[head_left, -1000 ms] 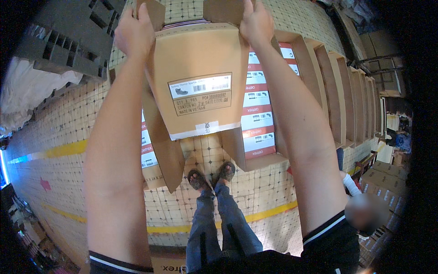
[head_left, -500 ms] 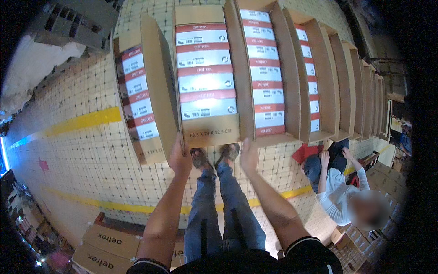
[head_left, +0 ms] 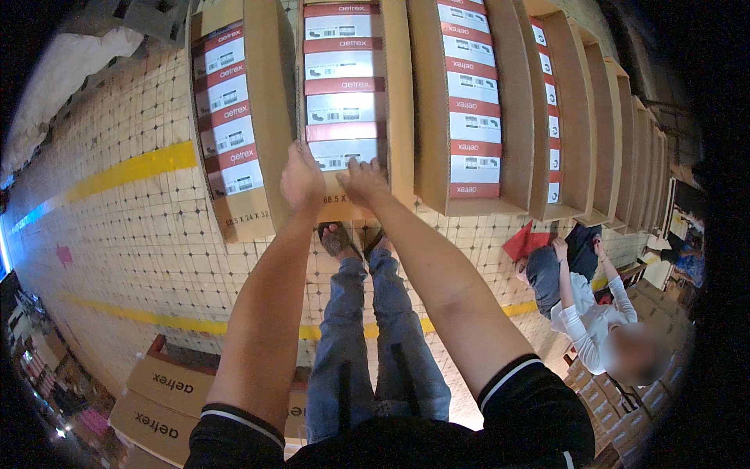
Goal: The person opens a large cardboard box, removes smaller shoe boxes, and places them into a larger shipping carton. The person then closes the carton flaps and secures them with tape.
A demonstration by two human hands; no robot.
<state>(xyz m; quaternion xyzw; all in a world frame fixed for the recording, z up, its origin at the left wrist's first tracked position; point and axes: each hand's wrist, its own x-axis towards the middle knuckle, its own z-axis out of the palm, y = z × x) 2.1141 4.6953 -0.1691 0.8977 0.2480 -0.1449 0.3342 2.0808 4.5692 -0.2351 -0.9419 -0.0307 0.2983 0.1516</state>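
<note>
In front of my feet stands an open brown cardboard carton [head_left: 398, 117] holding a row of white shoe boxes [head_left: 345, 108] with red lid edges. My left hand [head_left: 302, 178] is closed on the carton's near left corner. My right hand [head_left: 363, 182] lies over its near end panel, fingers bent over the top edge beside the closest shoe box. The fingertips partly cover that box's label.
A similar filled carton [head_left: 230, 133] stands at left, and another [head_left: 473, 117] at right, followed by a long row of open cartons. A person in a white top [head_left: 582, 313] sits at lower right. Closed brown cartons [head_left: 160, 399] are stacked at lower left.
My right hand has moved left from the carton's near right corner onto its near end panel. My left hand has shifted forward along the near left corner. The cartons appear higher in view.
</note>
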